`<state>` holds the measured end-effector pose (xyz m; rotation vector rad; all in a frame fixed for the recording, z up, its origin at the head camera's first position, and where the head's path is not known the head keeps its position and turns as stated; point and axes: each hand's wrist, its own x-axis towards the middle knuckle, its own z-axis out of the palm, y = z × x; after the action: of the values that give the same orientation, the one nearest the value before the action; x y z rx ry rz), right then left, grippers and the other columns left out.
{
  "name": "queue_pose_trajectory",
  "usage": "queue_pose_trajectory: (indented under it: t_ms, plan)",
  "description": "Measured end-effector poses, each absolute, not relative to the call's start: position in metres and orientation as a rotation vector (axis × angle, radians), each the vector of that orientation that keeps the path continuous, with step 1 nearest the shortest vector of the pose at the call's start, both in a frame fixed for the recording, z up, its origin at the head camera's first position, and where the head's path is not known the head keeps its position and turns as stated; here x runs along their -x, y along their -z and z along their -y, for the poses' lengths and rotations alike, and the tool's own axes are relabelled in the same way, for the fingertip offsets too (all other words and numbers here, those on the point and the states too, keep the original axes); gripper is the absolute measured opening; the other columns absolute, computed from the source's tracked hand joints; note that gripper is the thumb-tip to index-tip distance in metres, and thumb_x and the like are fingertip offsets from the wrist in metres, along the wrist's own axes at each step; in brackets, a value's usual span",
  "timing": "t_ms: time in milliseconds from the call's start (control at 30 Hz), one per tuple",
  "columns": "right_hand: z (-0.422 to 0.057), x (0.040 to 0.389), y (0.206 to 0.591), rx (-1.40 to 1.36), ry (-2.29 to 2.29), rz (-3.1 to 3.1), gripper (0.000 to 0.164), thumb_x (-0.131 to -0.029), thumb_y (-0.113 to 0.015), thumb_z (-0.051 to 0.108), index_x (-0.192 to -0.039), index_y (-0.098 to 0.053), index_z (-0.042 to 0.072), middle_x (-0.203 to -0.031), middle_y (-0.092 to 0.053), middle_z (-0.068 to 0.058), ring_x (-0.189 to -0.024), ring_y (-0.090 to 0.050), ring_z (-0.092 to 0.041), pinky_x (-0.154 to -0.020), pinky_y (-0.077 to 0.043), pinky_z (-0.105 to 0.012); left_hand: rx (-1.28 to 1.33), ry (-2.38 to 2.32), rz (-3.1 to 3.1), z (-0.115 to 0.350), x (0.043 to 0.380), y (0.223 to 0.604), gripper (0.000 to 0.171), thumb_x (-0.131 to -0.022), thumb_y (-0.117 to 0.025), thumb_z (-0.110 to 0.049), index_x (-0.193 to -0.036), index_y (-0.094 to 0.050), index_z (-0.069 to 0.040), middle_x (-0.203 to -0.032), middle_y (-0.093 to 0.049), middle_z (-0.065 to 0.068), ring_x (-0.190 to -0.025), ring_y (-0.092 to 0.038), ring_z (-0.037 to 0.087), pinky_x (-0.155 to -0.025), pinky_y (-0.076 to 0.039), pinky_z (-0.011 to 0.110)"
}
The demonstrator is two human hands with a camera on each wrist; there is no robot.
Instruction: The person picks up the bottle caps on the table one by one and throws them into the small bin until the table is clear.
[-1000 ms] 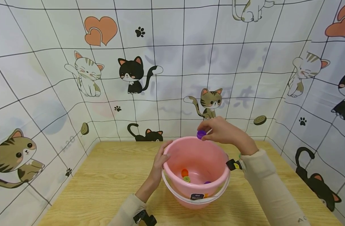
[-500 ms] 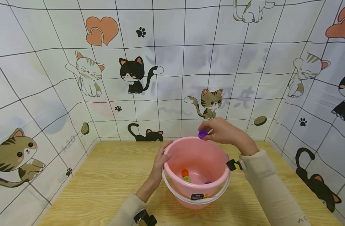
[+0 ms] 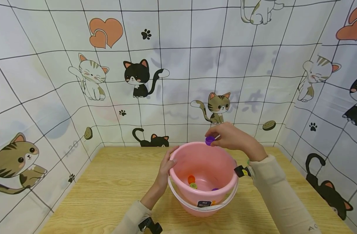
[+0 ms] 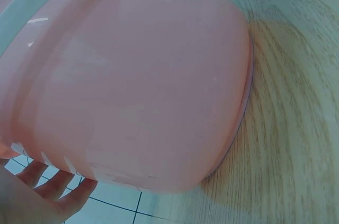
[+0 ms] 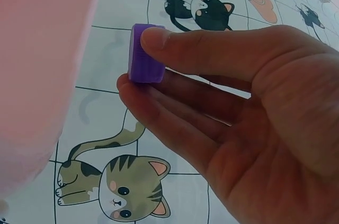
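A pink bucket point(image 3: 207, 159) stands upright on the table. My left hand point(image 3: 164, 165) grips its left rim, thumb over the edge and fingers against the outer wall; in the left wrist view those fingers point(image 4: 74, 198) curve around the bucket's side. Just above the far rim, my right hand point(image 3: 231, 136) pinches a small purple bottle cap point(image 5: 145, 57) between thumb and fingertips. On the bucket's floor lie an orange cap point(image 3: 191, 179), a yellow-green cap point(image 3: 193, 185) and a purple piece point(image 3: 214, 189), mostly hidden by the near rim.
The bucket's white handle point(image 3: 193, 207) hangs down over its front. Wood-grain tabletop point(image 3: 117, 182) spreads around the bucket, and a cat-printed, grid-lined cloth point(image 3: 178, 81) rises behind and at both sides. A bit of green shows by the right sleeve point(image 3: 272, 175).
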<state>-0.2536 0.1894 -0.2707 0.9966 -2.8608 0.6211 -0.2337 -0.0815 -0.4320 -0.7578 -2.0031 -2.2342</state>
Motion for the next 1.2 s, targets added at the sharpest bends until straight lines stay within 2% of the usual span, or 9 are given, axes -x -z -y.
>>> queue_pose_trajectory:
  t_ms: [200,367,800,967,1200]
  plan:
    - [-0.1901,0.2539,0.2713,-1.004,-0.625,2.858,0.027,-0.089,-0.077,0.004,-0.116,-0.074,0.002,-0.108,-0.077,-0.010,-0.101,-0.075,-0.025,-0.083,-0.063,-0.036,0.757,2.242,2.001,0.0814,0.2330,0.4320,0.057,-0.096,-0.039,-0.024,-0.154,-0.042,-0.022,-0.152,-0.048,0.011,-0.129,-0.053,0.040,-0.104,-0.051,0.056]
    - [-0.1899,0.2538,0.2712,-1.000,-0.633,2.855,0.027,-0.090,-0.076,0.006,-0.117,-0.074,0.003,-0.109,-0.077,-0.010,-0.101,-0.075,-0.026,-0.083,-0.063,-0.036,0.758,2.247,2.001,0.0818,0.2320,0.4319,0.059,-0.096,-0.039,-0.023,-0.155,-0.040,-0.019,-0.152,-0.048,0.011,-0.129,-0.053,0.041,-0.104,-0.050,0.058]
    - [-0.1892,0.2543,0.2702,-0.979,-0.641,2.831,0.028,-0.091,-0.075,0.006,-0.119,-0.074,0.003,-0.112,-0.077,-0.012,-0.101,-0.076,-0.029,-0.082,-0.063,-0.037,0.760,2.235,2.020,0.0827,0.2328,0.4318,0.062,-0.098,-0.038,-0.025,-0.158,-0.034,-0.010,-0.152,-0.047,0.017,-0.128,-0.053,0.041,-0.102,-0.054,0.045]
    - [-0.1893,0.2534,0.2693,-0.973,-0.618,2.824,0.028,-0.092,-0.074,0.006,-0.120,-0.073,0.002,-0.115,-0.076,-0.015,-0.102,-0.076,-0.030,-0.085,-0.062,-0.039,0.758,2.244,2.013,0.0823,0.2323,0.4318,0.060,-0.098,-0.038,-0.024,-0.157,-0.037,-0.015,-0.152,-0.048,0.015,-0.128,-0.053,0.042,-0.103,-0.053,0.049]
    - [-0.1918,0.2532,0.2702,-0.980,-0.539,2.803,0.024,-0.092,-0.074,0.006,-0.116,-0.075,0.005,-0.112,-0.077,-0.011,-0.102,-0.075,-0.027,-0.087,-0.062,-0.041,0.773,2.256,1.998,0.0817,0.2321,0.4318,0.059,-0.098,-0.038,-0.025,-0.157,-0.037,-0.018,-0.152,-0.049,0.014,-0.128,-0.053,0.043,-0.103,-0.053,0.051]
